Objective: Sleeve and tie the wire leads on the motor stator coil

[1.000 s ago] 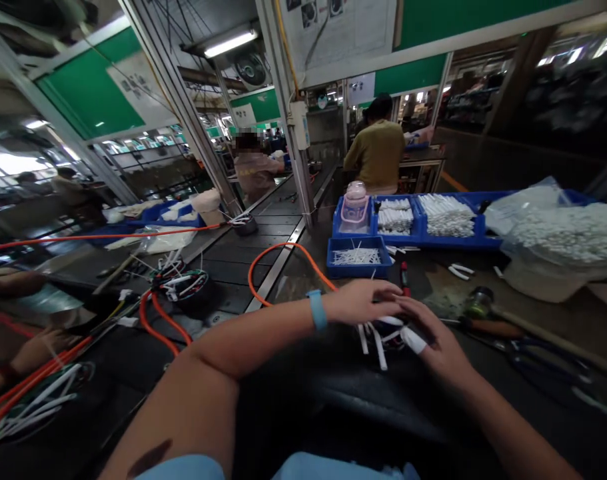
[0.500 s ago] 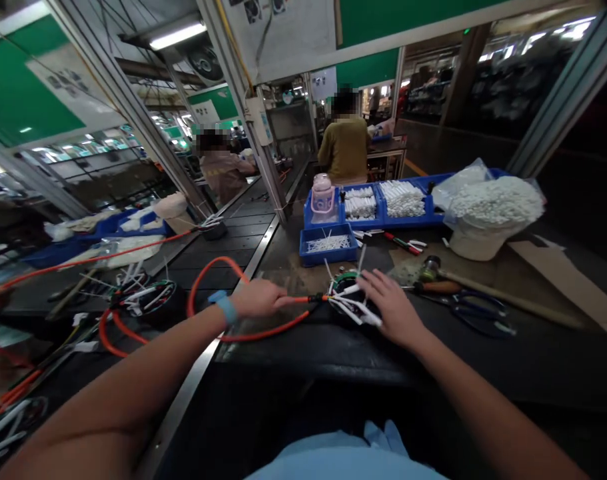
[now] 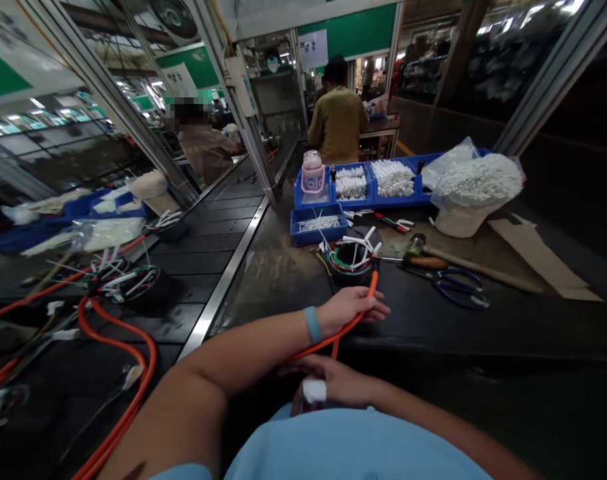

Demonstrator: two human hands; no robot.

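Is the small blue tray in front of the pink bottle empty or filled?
Not empty: the small blue tray has many thin white strips lying across it.

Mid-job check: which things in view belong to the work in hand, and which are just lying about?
In the work:
orange cable, against the left hand
right hand, near the cable
dark ring with white sleeves, where the cable leads
probably the white tubes

Lying about, seemingly idle now:
screwdriver
blue-handled tool
cardboard strip
pink bottle
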